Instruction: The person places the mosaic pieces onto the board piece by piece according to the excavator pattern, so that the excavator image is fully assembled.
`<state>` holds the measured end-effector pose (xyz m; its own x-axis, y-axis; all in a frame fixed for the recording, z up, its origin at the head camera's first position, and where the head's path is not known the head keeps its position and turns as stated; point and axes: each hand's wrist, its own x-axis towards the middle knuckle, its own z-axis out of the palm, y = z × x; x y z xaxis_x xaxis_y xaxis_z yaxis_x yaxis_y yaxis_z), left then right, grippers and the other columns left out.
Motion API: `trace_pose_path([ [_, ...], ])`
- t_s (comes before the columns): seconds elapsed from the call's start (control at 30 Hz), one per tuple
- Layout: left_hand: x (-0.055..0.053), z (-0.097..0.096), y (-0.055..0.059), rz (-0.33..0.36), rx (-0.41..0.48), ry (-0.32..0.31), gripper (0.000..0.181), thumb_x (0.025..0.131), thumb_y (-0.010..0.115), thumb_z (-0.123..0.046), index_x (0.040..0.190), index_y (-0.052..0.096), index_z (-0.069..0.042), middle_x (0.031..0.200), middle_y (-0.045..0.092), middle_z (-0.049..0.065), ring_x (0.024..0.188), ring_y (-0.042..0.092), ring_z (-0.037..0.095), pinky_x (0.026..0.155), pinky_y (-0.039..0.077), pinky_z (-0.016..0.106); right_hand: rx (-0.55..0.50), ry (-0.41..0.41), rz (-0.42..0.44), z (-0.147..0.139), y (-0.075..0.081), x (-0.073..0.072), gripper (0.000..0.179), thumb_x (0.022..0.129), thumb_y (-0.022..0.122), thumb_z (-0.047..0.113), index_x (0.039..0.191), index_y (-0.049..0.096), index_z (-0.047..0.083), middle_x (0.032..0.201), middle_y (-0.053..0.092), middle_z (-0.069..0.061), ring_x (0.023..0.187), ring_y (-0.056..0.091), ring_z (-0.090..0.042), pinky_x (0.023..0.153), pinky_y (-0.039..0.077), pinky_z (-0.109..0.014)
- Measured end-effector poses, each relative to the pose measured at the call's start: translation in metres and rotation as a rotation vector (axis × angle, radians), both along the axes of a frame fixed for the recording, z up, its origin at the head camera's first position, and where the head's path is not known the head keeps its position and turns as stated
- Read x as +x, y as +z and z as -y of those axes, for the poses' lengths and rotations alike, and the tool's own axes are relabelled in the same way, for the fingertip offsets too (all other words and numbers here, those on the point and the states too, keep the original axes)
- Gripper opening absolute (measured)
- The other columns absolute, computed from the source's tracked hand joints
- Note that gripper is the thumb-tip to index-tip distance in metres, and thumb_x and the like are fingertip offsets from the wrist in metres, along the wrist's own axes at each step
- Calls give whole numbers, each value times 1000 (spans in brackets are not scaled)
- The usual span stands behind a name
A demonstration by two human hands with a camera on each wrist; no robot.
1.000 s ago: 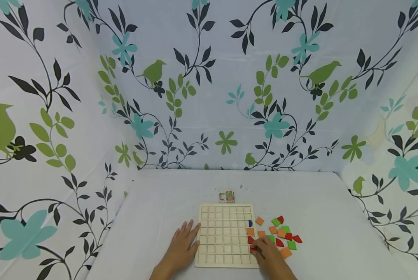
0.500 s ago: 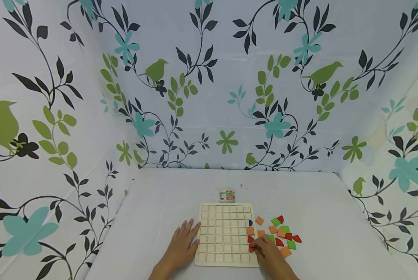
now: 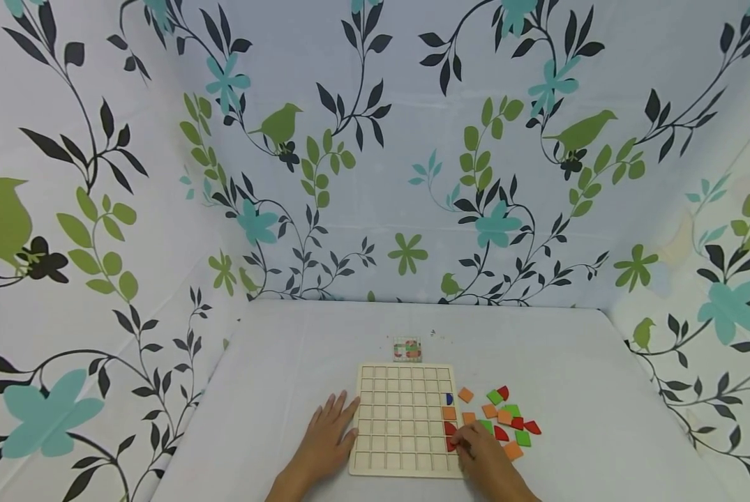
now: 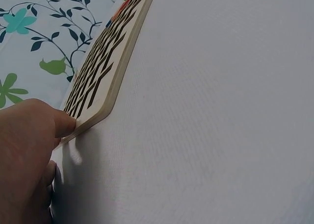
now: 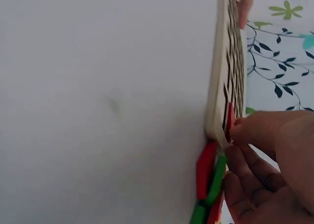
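Note:
A pale wooden grid board (image 3: 395, 413) lies on the white table. My left hand (image 3: 326, 438) rests at its left edge, fingers extended; in the left wrist view the thumb (image 4: 65, 123) touches the board's corner. At the right edge, my right hand (image 3: 486, 459) pinches a red curved piece (image 3: 451, 444) over a cell of the rightmost column. The right wrist view shows the thumb against this red piece (image 5: 230, 117); its far side is hidden. Above it in that column sit another red piece (image 3: 449, 429), an orange square (image 3: 449, 413) and a small blue half-round piece (image 3: 449, 399).
Loose orange, green and red pieces (image 3: 505, 417) lie scattered right of the board, some close to my right hand. A small card with a coloured pattern (image 3: 407, 350) lies beyond the board's far edge. Patterned cloth (image 3: 406, 174) hangs around the table.
The red piece under my right fingers shows more and appears flatter in its cell. My right hand has shifted only slightly; my left hand stays at the board's edge.

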<state>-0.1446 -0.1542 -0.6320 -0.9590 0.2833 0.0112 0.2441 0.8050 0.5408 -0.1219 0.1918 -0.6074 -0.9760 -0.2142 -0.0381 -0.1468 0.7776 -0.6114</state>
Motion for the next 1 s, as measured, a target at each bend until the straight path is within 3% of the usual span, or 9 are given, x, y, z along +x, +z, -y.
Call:
trace_pose_path([
  [0.2,-1,0,0,-5,-4,-10,58,108,56,-34,161,44,-15,171,32,20,159,24,47,124,18,72,-36,-191,34,-20,8,-22,10,98,73,12,108,71,12,104,61,-2,92,58,-15,82,59,-33],
  [0.33,-2,0,-1,-5,1,-13,58,107,57,-33,161,45,-14,170,32,21,158,24,48,124,18,73,31,-288,2,-45,12,-41,26,99,72,16,120,67,2,114,62,-15,99,62,-26,90,61,-49],
  [0.47,-2,1,0,-1,-4,-12,58,107,57,-33,161,45,-14,170,32,21,158,24,48,124,18,73,80,-316,-13,-70,13,-58,37,96,71,12,127,62,-5,117,61,-26,102,62,-37,87,57,-59],
  [0.63,-1,0,1,3,-4,-8,58,107,57,-32,161,44,-14,170,31,21,159,23,47,124,17,72,51,-299,38,-89,12,-74,34,94,70,12,121,63,-8,111,63,-26,98,62,-36,89,57,-61],
  [1.0,-1,1,0,4,-2,-4,58,107,57,-33,162,44,-15,171,31,20,159,23,47,124,17,73,-24,-287,68,-87,12,-94,27,95,72,13,113,67,-7,110,67,-26,99,65,-37,91,59,-57],
])
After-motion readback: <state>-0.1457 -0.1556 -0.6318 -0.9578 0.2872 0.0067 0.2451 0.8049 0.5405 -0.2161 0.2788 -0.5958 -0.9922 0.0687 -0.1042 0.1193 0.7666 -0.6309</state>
